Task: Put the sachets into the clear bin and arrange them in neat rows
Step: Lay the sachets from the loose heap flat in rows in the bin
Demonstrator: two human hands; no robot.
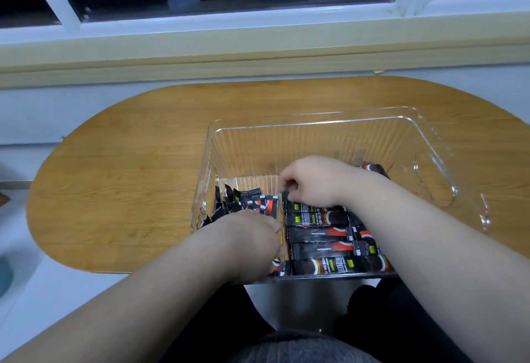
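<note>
A clear plastic bin (324,121) stands on the oval wooden table. Inside it, black and red sachets lie flat in a row (318,250) stacked toward me at the right-centre, and another group of sachets (246,202) stands on edge at the left. My right hand (315,180) reaches in from the right and pinches the end of the farthest flat sachet (286,197). My left hand (252,243) is low in the bin's near left part, back of the hand up, fingers down among the sachets and hidden; what they touch is unclear.
The wooden table (129,176) extends left and behind the bin. A window sill (258,53) and window frame run along the far side. The bin's near wall overhangs the table's front edge above my lap. The far half of the bin holds one sachet (372,168) at right.
</note>
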